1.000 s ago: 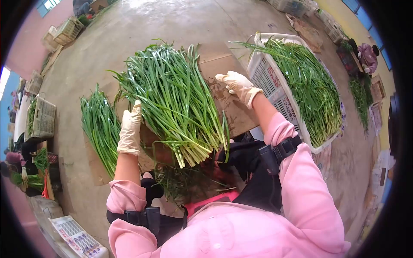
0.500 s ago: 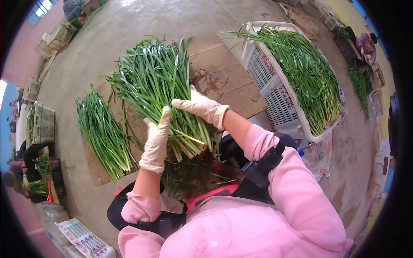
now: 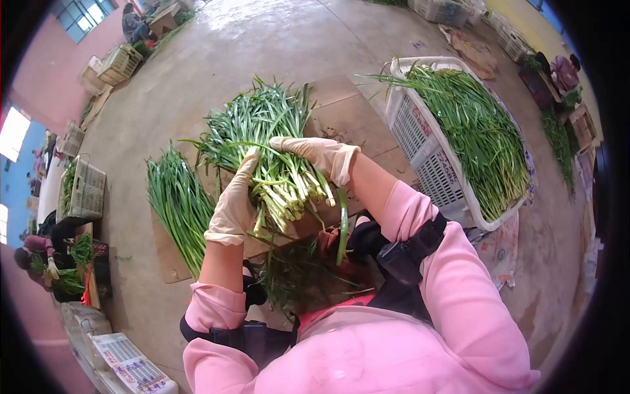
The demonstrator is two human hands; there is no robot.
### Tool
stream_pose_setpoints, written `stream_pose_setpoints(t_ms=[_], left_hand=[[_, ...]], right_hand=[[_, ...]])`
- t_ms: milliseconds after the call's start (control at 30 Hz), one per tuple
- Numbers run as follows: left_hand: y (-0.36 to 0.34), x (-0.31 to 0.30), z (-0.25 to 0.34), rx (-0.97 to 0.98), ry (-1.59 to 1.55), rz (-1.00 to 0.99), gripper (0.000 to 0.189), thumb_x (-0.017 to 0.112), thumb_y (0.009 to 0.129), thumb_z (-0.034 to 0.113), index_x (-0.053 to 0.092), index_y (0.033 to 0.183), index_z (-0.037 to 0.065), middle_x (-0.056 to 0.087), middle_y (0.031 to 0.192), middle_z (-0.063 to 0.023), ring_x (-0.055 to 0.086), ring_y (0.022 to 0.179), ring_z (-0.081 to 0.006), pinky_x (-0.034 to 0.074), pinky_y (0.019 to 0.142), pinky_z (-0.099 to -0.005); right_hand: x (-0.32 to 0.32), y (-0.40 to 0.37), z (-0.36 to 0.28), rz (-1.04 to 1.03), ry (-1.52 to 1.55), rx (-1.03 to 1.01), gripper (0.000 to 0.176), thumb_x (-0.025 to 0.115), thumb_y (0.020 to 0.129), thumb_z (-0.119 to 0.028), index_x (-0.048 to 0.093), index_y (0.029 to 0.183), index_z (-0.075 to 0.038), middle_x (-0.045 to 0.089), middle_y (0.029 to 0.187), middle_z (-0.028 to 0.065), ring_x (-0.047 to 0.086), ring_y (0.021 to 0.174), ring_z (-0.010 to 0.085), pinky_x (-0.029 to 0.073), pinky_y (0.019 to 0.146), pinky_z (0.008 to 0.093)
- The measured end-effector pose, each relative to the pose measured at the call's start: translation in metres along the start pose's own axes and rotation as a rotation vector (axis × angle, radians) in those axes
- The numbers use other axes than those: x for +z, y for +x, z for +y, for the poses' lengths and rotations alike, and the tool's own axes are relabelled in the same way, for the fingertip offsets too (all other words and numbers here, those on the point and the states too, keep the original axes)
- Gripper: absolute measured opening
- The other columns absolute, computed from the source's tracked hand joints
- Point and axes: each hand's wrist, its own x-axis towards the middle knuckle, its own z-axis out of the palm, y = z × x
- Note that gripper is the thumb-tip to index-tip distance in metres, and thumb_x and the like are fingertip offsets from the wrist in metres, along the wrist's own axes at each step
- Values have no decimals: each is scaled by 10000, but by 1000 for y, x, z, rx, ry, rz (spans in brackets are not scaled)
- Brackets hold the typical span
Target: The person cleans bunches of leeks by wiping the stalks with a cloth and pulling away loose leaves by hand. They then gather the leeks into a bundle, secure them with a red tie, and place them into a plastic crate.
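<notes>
A thick bunch of garlic chives [image 3: 262, 121] is gripped from both sides, its pale cut ends tilted up toward me and its leaves spreading away over the board. My left hand [image 3: 235, 205], in a cream glove, wraps the bunch's left side with the thumb on top. On the other side, my gloved right hand [image 3: 319, 156] clasps it, thumb across the stems; its other fingers are hidden. A second, smaller pile of chives [image 3: 177, 207] lies left of my left hand.
Under the chives is a flat brown board [image 3: 357, 121]. A white plastic crate [image 3: 430, 148] full of chives stands at the right. Loose leaves [image 3: 295, 272] lie between my legs. Other people [image 3: 41, 253] sit along the walls beside crates [image 3: 85, 190].
Both hands have tipped the bunch so its cut ends rise and face me. The view has shifted, so the surroundings sit lower and slightly to the right.
</notes>
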Motion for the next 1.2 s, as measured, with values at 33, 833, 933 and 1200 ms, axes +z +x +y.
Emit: stream_pose_setpoints(t_ms=[33,833,933,1200], left_hand=[[1,1,1,-6,-25,-8,358,674,975,307,632,1273,114,695,1165,-48,677,989,-195,576,870,-379],[-7,-40,-24,-130,976,293,626,659,901,607,608,1296,124,640,1094,-42,574,897,-141,503,743,-301],[18,-82,7,-90,1108,350,906,663,827,711,545,1286,-61,623,1212,-208,626,991,-265,524,773,-394],[86,-99,-3,336,785,485,983,719,873,561,335,1436,-146,621,1266,-204,615,1130,-237,507,929,-358]], right_hand=[[1,1,-1,-5,-6,9,361,627,989,-380,698,1136,-59,750,1042,49,702,860,153,571,818,298],[-76,-1,49,389,-1002,-105,1135,714,828,-613,182,1551,82,293,1575,283,264,1483,307,167,1226,320],[-45,-39,5,438,-1033,-75,662,684,912,-500,584,1313,17,658,1119,90,560,1021,169,439,924,299],[-111,27,-20,633,-669,-147,631,752,869,-493,590,1233,-4,621,1107,58,557,940,117,481,802,278]])
